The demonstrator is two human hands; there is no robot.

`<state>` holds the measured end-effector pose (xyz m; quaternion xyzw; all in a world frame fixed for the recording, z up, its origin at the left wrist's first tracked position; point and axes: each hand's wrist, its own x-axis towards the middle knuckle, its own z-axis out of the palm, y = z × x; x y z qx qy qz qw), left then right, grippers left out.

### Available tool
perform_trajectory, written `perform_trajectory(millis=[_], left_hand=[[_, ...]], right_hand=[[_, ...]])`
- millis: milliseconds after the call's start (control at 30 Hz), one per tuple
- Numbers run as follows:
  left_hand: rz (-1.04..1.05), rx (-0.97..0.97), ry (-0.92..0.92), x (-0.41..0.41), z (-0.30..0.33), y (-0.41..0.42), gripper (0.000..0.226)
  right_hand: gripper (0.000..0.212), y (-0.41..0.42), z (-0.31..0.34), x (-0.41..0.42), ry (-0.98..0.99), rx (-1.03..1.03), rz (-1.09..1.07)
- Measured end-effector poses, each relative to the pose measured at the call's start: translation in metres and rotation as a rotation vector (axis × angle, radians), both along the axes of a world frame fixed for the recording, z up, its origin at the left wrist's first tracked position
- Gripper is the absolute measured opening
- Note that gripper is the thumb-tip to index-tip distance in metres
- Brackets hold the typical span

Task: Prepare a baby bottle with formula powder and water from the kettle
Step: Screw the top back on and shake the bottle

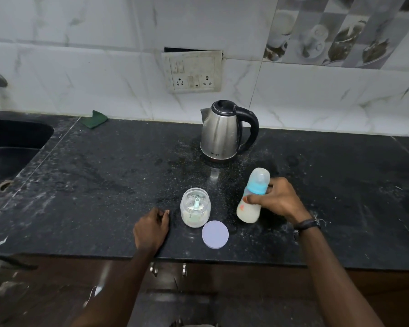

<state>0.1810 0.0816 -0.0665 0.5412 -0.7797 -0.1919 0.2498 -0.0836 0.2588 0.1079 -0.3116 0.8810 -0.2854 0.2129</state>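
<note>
Nearest, the left hand (151,228) rests loosely curled and empty left of the open formula jar (195,207), its lid (215,234) off just right. Right of the jar, the right hand (278,200) grips the capped, milky baby bottle (253,197). Behind, the kettle (224,132) stands upright. Judged nearly done.

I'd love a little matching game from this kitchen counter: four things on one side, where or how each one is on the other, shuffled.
Things:
1. steel electric kettle
2. round lilac lid
3. clear baby bottle with blue collar
4. clear glass jar of formula powder

States:
A. gripped by the right hand, holding milky liquid
B. lying flat near the counter's front edge
C. open, scoop inside
D. standing below the wall sockets

Pairs: 1-D, 2-B, 3-A, 4-C
</note>
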Motion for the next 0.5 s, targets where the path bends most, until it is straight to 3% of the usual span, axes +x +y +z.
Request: perform_trajectory(millis=[133, 233, 333, 400, 500], left_hand=[[0.008, 0.002, -0.002, 0.0003, -0.0009, -0.0001, 0.026], [0.001, -0.001, -0.005, -0.0004, -0.0003, -0.0005, 0.026], [0.008, 0.002, -0.007, -0.0007, -0.0014, -0.0007, 0.025], [0.003, -0.007, -0.009, -0.0002, -0.0021, -0.0015, 0.025], [-0.001, -0.003, -0.012, -0.0005, -0.0024, -0.0015, 0.025]], right_hand=[[0.056, 0.0011, -0.0031, 0.0019, 0.085, 0.117, -0.011], [0.046, 0.0022, -0.0051, 0.0036, -0.027, 0.018, 0.017], [0.058, -0.0005, -0.0048, 0.0029, 0.097, 0.087, -0.037], [0.052, 0.0007, -0.0049, 0.0041, 0.085, 0.120, -0.002], [0.037, -0.0003, -0.0043, 0.0064, 0.025, 0.004, -0.015]])
